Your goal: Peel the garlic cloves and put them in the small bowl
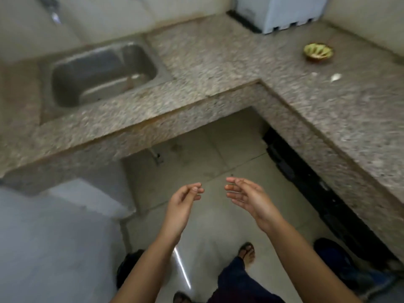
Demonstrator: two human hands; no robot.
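A small green and brown bowl [318, 51] stands far off on the right arm of the granite counter [218, 62], with pale pieces inside. A white garlic piece [335, 77] lies on the counter just in front of the bowl, and a smaller white scrap [314, 73] lies to its left. My left hand [183, 204] and my right hand [247, 197] hang over the floor, well short of the counter. Both hold nothing. The fingers are loosely bent and the fingertips face each other across a small gap.
A steel sink [102, 73] is set into the counter at the left. A white appliance [279, 12] stands in the far corner. A grey box-like unit [54, 237] fills the lower left. Tiled floor [196, 149] lies between the counter arms, and my sandalled foot [247, 252] is below.
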